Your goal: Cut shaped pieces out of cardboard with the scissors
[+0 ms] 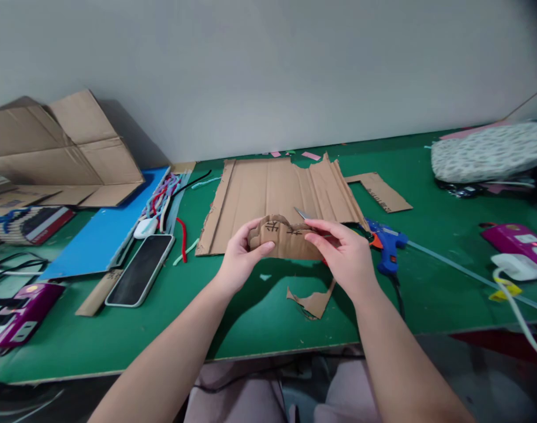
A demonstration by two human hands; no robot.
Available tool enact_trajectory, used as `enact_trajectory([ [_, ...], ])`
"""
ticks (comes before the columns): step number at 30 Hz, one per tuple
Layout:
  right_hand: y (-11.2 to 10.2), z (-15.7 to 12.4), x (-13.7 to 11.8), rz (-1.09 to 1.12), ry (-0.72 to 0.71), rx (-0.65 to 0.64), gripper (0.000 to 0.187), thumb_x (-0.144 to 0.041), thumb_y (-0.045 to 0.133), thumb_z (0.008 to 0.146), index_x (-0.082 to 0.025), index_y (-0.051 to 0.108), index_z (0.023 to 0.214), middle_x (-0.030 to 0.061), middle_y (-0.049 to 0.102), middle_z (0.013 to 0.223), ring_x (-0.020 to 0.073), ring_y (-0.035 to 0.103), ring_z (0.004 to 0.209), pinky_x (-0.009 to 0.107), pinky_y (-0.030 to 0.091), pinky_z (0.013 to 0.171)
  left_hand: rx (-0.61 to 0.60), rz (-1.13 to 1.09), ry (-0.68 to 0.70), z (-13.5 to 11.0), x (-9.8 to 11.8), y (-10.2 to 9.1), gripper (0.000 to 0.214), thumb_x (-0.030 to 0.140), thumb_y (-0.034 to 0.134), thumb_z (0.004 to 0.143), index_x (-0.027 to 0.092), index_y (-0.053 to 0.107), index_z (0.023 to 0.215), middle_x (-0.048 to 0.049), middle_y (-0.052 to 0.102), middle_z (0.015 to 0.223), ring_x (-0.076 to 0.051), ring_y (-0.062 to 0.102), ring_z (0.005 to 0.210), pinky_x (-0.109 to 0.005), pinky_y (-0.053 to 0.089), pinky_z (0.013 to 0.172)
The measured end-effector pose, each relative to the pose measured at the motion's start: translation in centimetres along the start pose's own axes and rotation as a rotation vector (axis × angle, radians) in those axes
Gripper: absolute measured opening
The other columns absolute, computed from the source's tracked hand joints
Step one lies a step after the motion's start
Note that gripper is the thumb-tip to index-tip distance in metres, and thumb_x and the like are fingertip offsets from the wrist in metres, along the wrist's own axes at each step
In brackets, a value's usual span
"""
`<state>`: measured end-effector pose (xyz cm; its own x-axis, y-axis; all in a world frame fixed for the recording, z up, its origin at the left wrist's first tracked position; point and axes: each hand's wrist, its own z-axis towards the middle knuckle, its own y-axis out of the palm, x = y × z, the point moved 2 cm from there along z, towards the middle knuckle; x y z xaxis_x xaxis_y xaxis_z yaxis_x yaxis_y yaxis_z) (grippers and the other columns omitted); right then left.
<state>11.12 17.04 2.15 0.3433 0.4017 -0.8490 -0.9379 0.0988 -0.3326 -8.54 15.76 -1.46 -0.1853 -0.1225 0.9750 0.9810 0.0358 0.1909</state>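
Note:
A small cut cardboard piece (pixel 282 237) with black marks on it is held up over the green table (pixel 251 329). My left hand (pixel 237 258) pinches its left edge. My right hand (pixel 345 255) grips its right side and also holds a craft knife, whose blade tip (pixel 301 213) sticks up behind the piece. Behind lies a large flat corrugated cardboard sheet (pixel 272 191). A torn cardboard scrap (pixel 311 302) lies on the table just under my right hand.
A blue glue gun (pixel 386 244) lies right of my hands. A phone (pixel 140 269) lies face up at the left beside a blue sheet (pixel 103 235) and coloured pipe cleaners (pixel 165 197). Folded boxes (pixel 61 150) stand far left; a patterned pouch (pixel 489 151) far right.

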Motion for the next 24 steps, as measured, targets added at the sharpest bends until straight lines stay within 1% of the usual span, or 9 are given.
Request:
enact_trajectory([
  [4,-0.2,0.1,0.0,0.02,0.054,-0.008,0.019,-0.025,0.067,0.078,-0.025,0.072,0.097,0.0029,0.073,0.094,0.0177,0.067,0.077,0.033,0.057,0.072,-0.007,-0.032,-0.097,-0.3,-0.1,0.3,0.046,0.023,0.076,0.069,0.022,0.06,0.112,-0.0055,0.068,0.111,-0.021,0.063,0.101,-0.033,0.05,0.088],
  [7,-0.2,0.2,0.1,0.029,0.102,-0.033,0.022,-0.025,0.067,0.078,-0.024,0.071,0.099,0.0037,0.073,0.095,0.0184,0.067,0.079,0.034,0.056,0.074,-0.006,-0.066,-0.141,-0.4,0.0,0.4,0.044,0.025,0.075,0.07,0.022,0.06,0.111,-0.0059,0.069,0.109,-0.023,0.064,0.1,-0.035,0.05,0.087],
  [10,0.0,0.3,0.5,0.022,0.15,-0.071,0.026,-0.025,0.066,0.078,-0.023,0.07,0.103,0.0044,0.072,0.097,0.0191,0.066,0.082,0.035,0.055,0.075,-0.011,-0.066,-0.144,-0.4,0.3,0.4,0.044,0.026,0.075,0.07,0.023,0.061,0.112,-0.0065,0.067,0.114,-0.025,0.061,0.107,-0.038,0.048,0.091],
  [13,0.2,0.3,1.0,0.011,0.204,-0.125,0.028,-0.024,0.066,0.078,-0.023,0.069,0.106,0.0043,0.071,0.095,0.0181,0.065,0.078,0.034,0.054,0.072,-0.015,-0.046,-0.131,-0.4,0.4,0.4,0.044,0.027,0.074,0.071,0.023,0.062,0.114,-0.007,0.065,0.12,-0.027,0.056,0.116,-0.04,0.044,0.098],
  [15,0.2,0.3,1.3,0.011,0.222,-0.142,0.028,-0.025,0.065,0.077,-0.023,0.069,0.105,0.004,0.071,0.094,0.0176,0.065,0.076,0.034,0.054,0.072,-0.012,-0.035,-0.132,-0.4,0.4,0.4,0.045,0.027,0.073,0.072,0.023,0.062,0.115,-0.0074,0.064,0.122,-0.028,0.054,0.119,-0.041,0.043,0.099],
  [18,0.2,0.4,1.4,0.039,0.222,-0.12,0.025,-0.026,0.065,0.077,-0.023,0.069,0.102,0.0036,0.071,0.091,0.0178,0.065,0.076,0.034,0.054,0.072,-0.001,-0.046,-0.136,-0.5,0.4,0.5,0.047,0.024,0.074,0.071,0.024,0.061,0.116,-0.0073,0.063,0.123,-0.027,0.055,0.117,-0.039,0.045,0.096],
  [20,0.3,0.4,1.2,0.078,0.233,-0.093,0.024,-0.026,0.066,0.077,-0.022,0.069,0.1,0.0037,0.072,0.089,0.0178,0.065,0.074,0.034,0.054,0.071,0.005,-0.093,-0.131,-0.4,0.4,0.6,0.048,0.022,0.075,0.069,0.025,0.06,0.115,-0.0062,0.063,0.122,-0.026,0.057,0.114,-0.037,0.048,0.093],
  [22,0.4,0.4,1.0,0.117,0.248,-0.067,0.023,-0.026,0.066,0.076,-0.021,0.069,0.098,0.0041,0.072,0.087,0.0178,0.066,0.073,0.033,0.054,0.069,0.019,-0.156,-0.135,-0.4,0.4,0.8,0.049,0.021,0.076,0.068,0.025,0.06,0.114,-0.0054,0.065,0.118,-0.026,0.06,0.11,-0.037,0.049,0.091],
  [24,0.6,0.3,0.7,0.142,0.25,-0.049,0.022,-0.025,0.066,0.075,-0.02,0.069,0.096,0.0043,0.072,0.088,0.0174,0.066,0.072,0.032,0.055,0.068,0.041,-0.216,-0.144,-0.4,0.4,0.8,0.047,0.021,0.077,0.067,0.023,0.061,0.111,-0.0058,0.068,0.111,-0.025,0.062,0.106,-0.037,0.049,0.091],
])
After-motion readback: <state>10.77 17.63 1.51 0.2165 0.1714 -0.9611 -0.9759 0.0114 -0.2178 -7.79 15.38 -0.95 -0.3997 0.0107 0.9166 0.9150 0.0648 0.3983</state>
